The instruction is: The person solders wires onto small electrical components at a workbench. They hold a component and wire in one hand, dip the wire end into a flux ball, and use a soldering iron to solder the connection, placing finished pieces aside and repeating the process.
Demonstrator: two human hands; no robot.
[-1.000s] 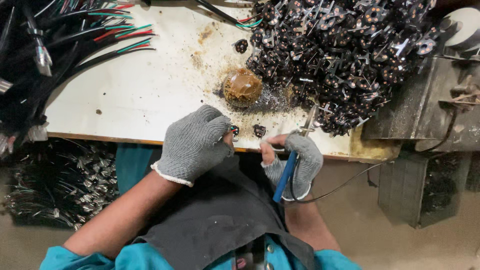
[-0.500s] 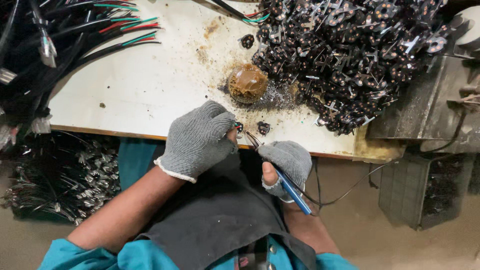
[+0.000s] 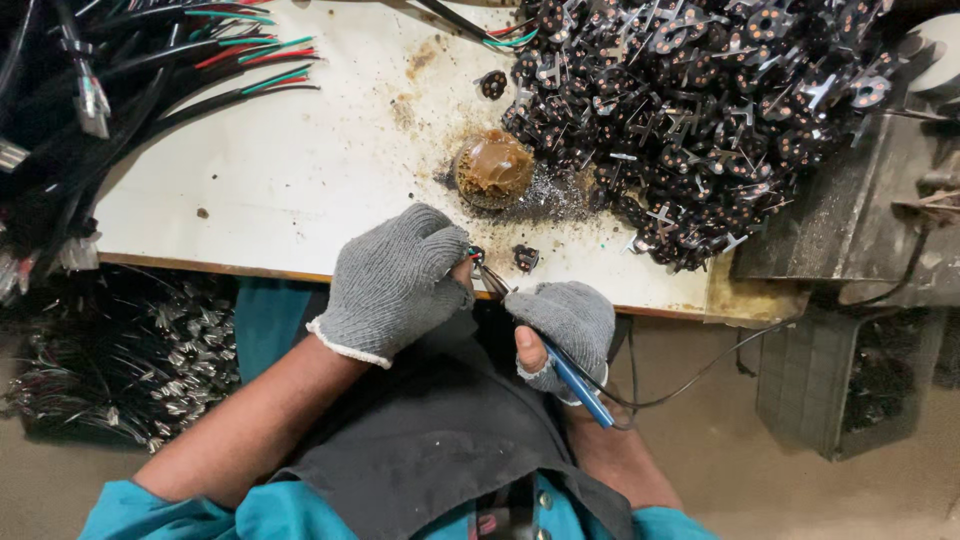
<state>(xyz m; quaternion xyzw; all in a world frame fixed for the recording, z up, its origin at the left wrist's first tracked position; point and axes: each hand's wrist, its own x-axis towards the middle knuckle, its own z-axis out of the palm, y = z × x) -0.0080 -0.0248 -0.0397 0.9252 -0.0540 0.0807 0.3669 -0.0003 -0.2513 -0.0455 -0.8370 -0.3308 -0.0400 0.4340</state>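
Left hand (image 3: 398,280) pinches a small black part (image 3: 474,255) at the bench edge (image 3: 250,268), right hand (image 3: 568,322) grips the soldering iron (image 3: 560,365) against it; slipping could burn the glove.

Bright, even light from above on the pale surface (image 3: 270,170). Soft small shadows under the hands. No strong glare. Sharp in the middle, a bit bent at the edges. Dark and dim near the floor (image 3: 880,500), left and right.
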